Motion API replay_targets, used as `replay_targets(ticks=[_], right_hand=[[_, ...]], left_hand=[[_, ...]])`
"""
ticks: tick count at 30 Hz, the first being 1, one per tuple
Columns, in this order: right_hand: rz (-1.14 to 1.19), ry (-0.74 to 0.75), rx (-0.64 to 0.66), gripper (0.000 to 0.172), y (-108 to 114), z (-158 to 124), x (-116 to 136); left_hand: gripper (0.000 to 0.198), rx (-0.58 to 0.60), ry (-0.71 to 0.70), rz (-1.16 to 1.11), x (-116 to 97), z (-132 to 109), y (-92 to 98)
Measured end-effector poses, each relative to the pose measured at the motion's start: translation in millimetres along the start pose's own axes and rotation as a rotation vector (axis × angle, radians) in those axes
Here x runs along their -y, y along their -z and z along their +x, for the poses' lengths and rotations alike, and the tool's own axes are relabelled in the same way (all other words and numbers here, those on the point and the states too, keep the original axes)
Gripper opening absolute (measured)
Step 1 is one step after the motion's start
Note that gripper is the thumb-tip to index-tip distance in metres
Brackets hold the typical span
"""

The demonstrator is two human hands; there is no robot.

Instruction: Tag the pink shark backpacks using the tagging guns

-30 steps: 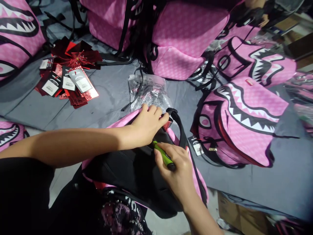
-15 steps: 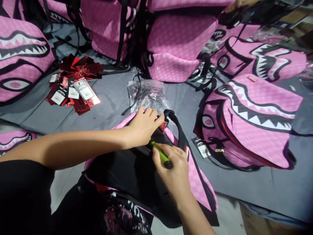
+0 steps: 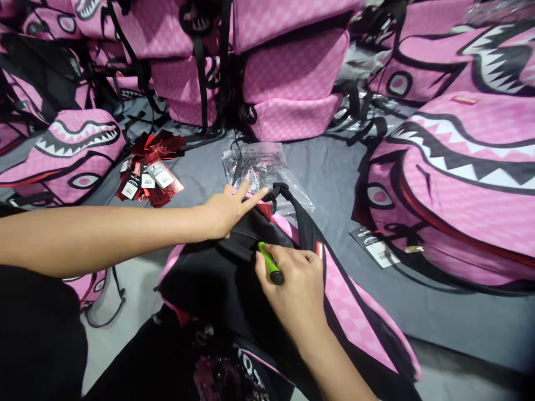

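A pink and black backpack (image 3: 217, 284) lies across my lap and the table edge, its black side up. My left hand (image 3: 228, 211) rests on the bag's upper edge with fingers spread, near a red patch (image 3: 264, 210) and the black top loop. My right hand (image 3: 295, 284) is closed around a green pen-like tool with a black end (image 3: 271, 263), held over the black fabric. The tool's far tip is hidden, so its exact kind is unclear. Beside my right hand runs a black strap (image 3: 307, 223) with a small red label (image 3: 320, 249).
Behind the bag lies a clear plastic bag (image 3: 267, 167). Red tags (image 3: 159, 175) with white labels form a pile at left. Pink shark-face backpacks stand at right (image 3: 468, 189) and left (image 3: 83, 150). More pink bags (image 3: 292, 78) are stacked at the back of the grey-covered table (image 3: 451, 317).
My left hand has shifted left, away from the tool, and its fingers have spread. The tool stays in my right hand. The view has moved, showing more bags at left.
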State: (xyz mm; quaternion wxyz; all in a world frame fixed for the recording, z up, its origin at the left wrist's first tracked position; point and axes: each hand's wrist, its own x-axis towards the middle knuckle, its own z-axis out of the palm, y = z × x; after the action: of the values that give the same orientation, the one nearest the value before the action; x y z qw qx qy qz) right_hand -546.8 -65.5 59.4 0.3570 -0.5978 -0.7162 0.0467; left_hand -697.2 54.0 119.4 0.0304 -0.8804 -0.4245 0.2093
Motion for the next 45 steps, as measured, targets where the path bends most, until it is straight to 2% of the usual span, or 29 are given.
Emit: replay_targets(ticks=[3, 6, 8, 11, 13, 16, 19, 25, 35, 45], right_hand=[[0.012, 0.011, -0.017, 0.012, 0.5, -0.3, -3.0], [0.032, 0.006, -0.014, 0.012, 1.7, -1.1, -4.3], [0.037, -0.011, -0.014, 0.013, 2.6, -2.1, -4.6], [0.053, -0.018, -0.011, 0.016, 4.2, -3.8, -6.1], [0.06, -0.011, -0.006, 0.017, 5.0, -3.5, -7.4], [0.095, -0.011, 0.01, 0.019, 4.1, 1.3, -6.7], [0.221, -0.02, 0.064, 0.018, -2.4, 9.5, 0.6], [0.356, -0.069, 0.081, 0.017, -22.7, 19.2, 16.8], [0.462, -0.067, 0.137, 0.017, -30.2, 20.8, 21.2], [0.341, -0.078, 0.056, 0.016, -45.4, 26.5, 21.8]], left_hand=[[0.123, -0.038, -0.06, 0.0, 6.4, -0.6, -2.6], [0.108, -0.023, -0.111, -0.022, 12.3, -5.0, -0.9], [0.103, -0.016, -0.079, -0.045, 12.6, -10.0, 1.2], [0.107, 0.015, 0.095, -0.114, 9.4, -16.2, 5.1], [0.108, 0.072, 0.162, -0.17, 8.0, -16.2, 8.3], [0.108, 0.172, 0.125, -0.196, 10.0, -10.7, 13.1], [0.109, 0.213, 0.063, -0.191, 15.4, -5.7, 15.5], [0.104, 0.226, 0.006, -0.237, 26.5, -4.2, 11.3], [0.104, 0.208, -0.033, -0.234, 38.2, 13.2, 1.7], [0.103, 0.221, -0.005, -0.237, 34.3, 12.1, 2.0]])
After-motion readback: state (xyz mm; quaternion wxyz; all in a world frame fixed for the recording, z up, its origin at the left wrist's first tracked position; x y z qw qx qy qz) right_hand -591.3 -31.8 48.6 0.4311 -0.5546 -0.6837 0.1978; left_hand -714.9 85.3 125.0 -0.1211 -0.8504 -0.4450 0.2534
